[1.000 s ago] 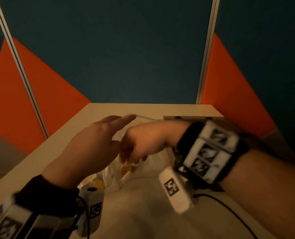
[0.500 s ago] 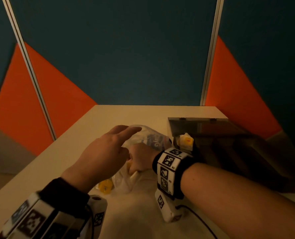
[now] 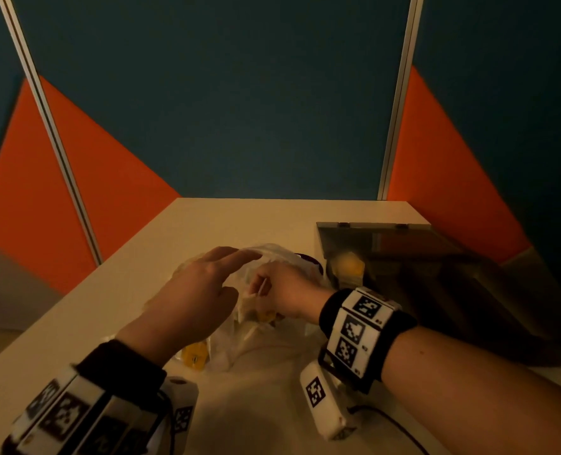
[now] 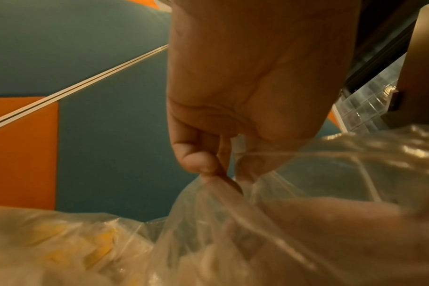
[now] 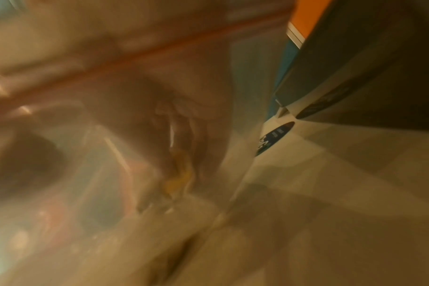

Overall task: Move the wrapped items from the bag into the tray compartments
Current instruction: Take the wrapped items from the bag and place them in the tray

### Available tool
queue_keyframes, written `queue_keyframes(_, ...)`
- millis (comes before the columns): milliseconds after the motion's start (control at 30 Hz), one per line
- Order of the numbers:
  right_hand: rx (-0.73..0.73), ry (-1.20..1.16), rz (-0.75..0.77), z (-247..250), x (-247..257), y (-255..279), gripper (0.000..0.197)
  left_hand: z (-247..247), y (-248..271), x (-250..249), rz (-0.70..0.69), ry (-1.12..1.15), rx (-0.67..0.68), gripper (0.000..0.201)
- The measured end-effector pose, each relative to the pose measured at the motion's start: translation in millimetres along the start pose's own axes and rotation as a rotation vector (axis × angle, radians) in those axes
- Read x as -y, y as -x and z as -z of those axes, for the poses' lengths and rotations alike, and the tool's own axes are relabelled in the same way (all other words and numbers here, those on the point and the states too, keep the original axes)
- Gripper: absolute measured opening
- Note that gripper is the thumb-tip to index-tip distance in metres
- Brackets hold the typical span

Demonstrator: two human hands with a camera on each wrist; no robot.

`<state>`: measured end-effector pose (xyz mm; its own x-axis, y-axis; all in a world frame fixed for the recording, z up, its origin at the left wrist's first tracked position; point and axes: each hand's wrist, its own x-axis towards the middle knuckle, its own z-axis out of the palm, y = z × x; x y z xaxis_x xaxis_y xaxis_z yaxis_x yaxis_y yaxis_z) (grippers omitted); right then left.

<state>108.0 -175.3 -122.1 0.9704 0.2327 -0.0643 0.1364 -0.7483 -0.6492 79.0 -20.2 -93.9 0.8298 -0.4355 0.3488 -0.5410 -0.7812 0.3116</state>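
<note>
- The left hand (image 3: 194, 297) pinches the edge of the crumpled clear plastic bag (image 4: 269, 222) on the pale surface (image 3: 180, 231), forefinger extended.
- The right hand (image 3: 285, 290) is inside the bag, fingers closed on a yellow wrapped item (image 5: 178, 178).
- Beyond, the dark lidded tray (image 3: 404, 257) holds one yellow wrapped piece (image 3: 349, 266).

Clear, glossy plastic bag (image 3: 274, 257) with a dark blue-and-white printed logo, yellow wrapped items (image 3: 194, 354) glowing through the film. One more yellow wrapped item (image 3: 349, 267) sits in the smoky dark translucent tray (image 3: 404, 244). Cream table top (image 3: 207, 224). Teal wall panels (image 3: 223, 93), orange triangles (image 3: 92, 192), pale strips. Black wristbands (image 3: 364, 330) carry black-and-white square-code tags.
</note>
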Motion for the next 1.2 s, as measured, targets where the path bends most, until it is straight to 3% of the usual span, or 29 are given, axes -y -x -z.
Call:
queue_keyframes(233,-0.160,-0.011,0.123,7.5,-1.1,6.1,0.032,9.1,0.2,-2.2,-0.005,0.041,0.006,0.065)
queue_keyframes(400,-0.071,-0.118,0.095,25.5,9.6,11.5,0.027,11.6,-1.6,-6.0,0.034,0.019,0.020,0.067)
queue_keyframes(533,0.135,0.193,-0.019,25.1,14.7,7.0,0.038,11.0,-1.8,-8.3,0.034,0.002,0.034,0.067)
queue_keyframes(600,0.145,0.491,-0.038,16.5,13.5,-0.4,0.046,10.2,-1.6,-10.5,0.026,-0.008,0.039,0.067)
queue_keyframes(667,0.135,0.580,-0.054,6.2,8.9,-8.1,0.049,8.9,-1.3,-12.2,0.016,-0.018,0.046,0.066)
queue_keyframes(900,0.038,0.393,-0.033,-2.9,-0.7,-8.2,0.043,10.1,0.2,-11.4,0.030,-0.017,0.070,0.067)
queue_keyframes(1067,-0.157,0.300,0.100,10.1,0.7,12.5,0.037,14.8,-0.2,-10.0,0.046,-0.012,0.046,0.066)
queue_keyframes(1200,-0.157,0.168,0.154,24.4,5.2,23.7,0.042,16.0,-2.6,-10.0,0.048,-0.023,0.032,0.066)
